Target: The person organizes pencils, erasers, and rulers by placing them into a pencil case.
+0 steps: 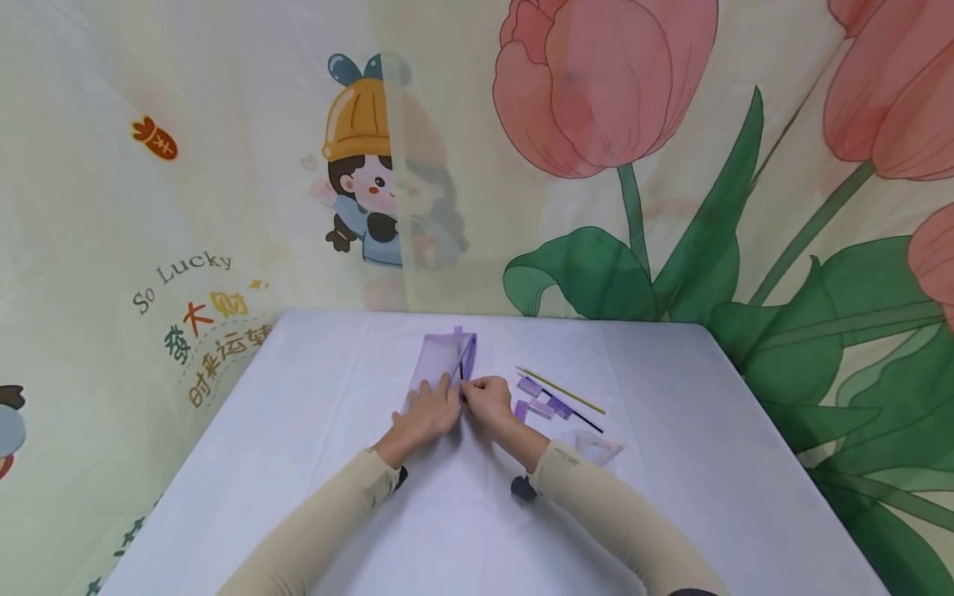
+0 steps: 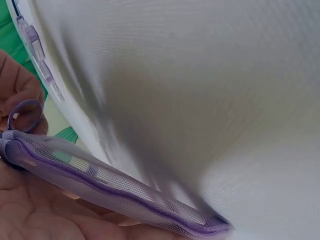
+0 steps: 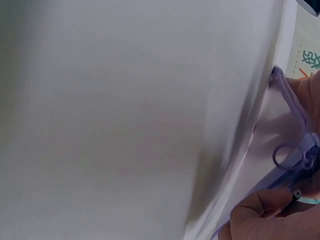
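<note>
A purple mesh zip pouch (image 1: 438,351) lies on the white-covered table, its zip side raised towards the right. My left hand (image 1: 432,410) holds it near the opening, fingers spread over the mesh. In the left wrist view the palm and fingers lie along the pouch's zip (image 2: 100,186). My right hand (image 1: 488,400) pinches a slim dark stick with a round pale end, like a pencil (image 3: 297,194), at the mouth of the pouch. A purple pull ring (image 3: 288,156) hangs from the zip slider close to those fingertips. Pale green and whitish pieces show through the mesh.
Right of my right hand lie a yellow pencil (image 1: 570,393), a dark-ended pencil (image 1: 589,422) and several small purple blocks (image 1: 530,386). A clear triangular plastic piece (image 1: 596,447) rests nearer me, beside the right forearm. A printed curtain (image 1: 462,165) hangs behind the table.
</note>
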